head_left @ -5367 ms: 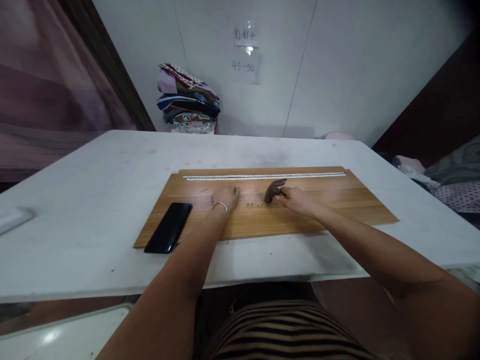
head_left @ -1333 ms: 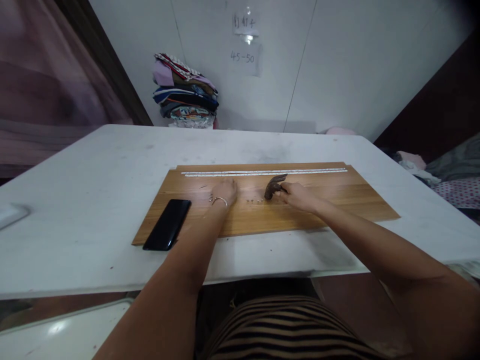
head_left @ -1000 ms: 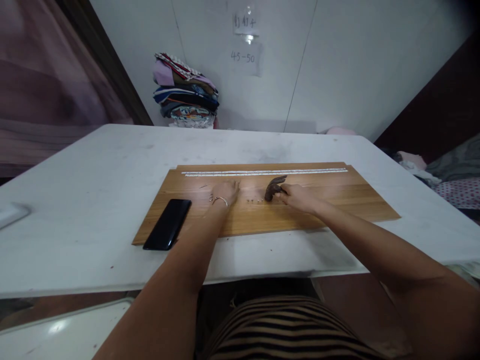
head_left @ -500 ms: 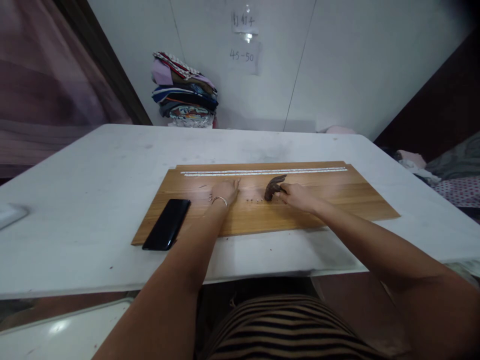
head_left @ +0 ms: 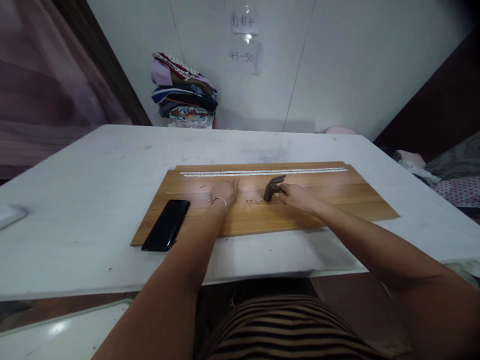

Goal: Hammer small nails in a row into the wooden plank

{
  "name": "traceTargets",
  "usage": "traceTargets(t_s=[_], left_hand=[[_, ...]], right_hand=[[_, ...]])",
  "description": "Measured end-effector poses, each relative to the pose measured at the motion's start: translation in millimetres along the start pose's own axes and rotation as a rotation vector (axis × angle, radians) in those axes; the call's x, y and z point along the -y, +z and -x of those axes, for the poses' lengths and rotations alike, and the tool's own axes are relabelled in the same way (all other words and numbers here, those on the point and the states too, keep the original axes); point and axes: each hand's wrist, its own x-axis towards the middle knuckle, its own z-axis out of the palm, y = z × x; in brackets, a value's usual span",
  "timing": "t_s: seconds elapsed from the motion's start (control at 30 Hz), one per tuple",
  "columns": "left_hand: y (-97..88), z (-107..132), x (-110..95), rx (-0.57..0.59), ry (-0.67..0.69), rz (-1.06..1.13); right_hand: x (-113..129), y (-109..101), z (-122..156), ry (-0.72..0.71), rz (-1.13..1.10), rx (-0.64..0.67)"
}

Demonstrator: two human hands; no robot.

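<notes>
My right hand (head_left: 296, 196) is closed around a dark claw hammer (head_left: 270, 191), gripping it close to its head, with the claw pointing up and away. The hammer head is down at the wooden board (head_left: 315, 215), beside a row of several small nails (head_left: 252, 200). To the left, my left hand (head_left: 224, 191) rests palm down on the board, its visible fingers stretched out and the rest partly hidden. A bracelet circles that wrist. Several loose nails (head_left: 209, 198) lie just left of it.
A black phone (head_left: 166, 226) lies across the board's left front corner. Two printed white strips (head_left: 262, 173) run along the board's far side. The board lies on a white table (head_left: 93, 200). Folded clothes (head_left: 183, 92) are stacked against the wall behind.
</notes>
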Motion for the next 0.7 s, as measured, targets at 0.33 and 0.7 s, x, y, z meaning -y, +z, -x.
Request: traceTargets(t_s=[0.33, 0.7], left_hand=[[1.4, -1.8, -0.2, 0.002, -0.007, -0.016], [6.9, -4.5, 3.5, -0.030, -0.020, -0.011]], right_hand=[[2.0, -2.2, -0.9, -0.005, 0.021, 0.010], [1.0, -3.7, -0.3, -0.029, -0.057, 0.000]])
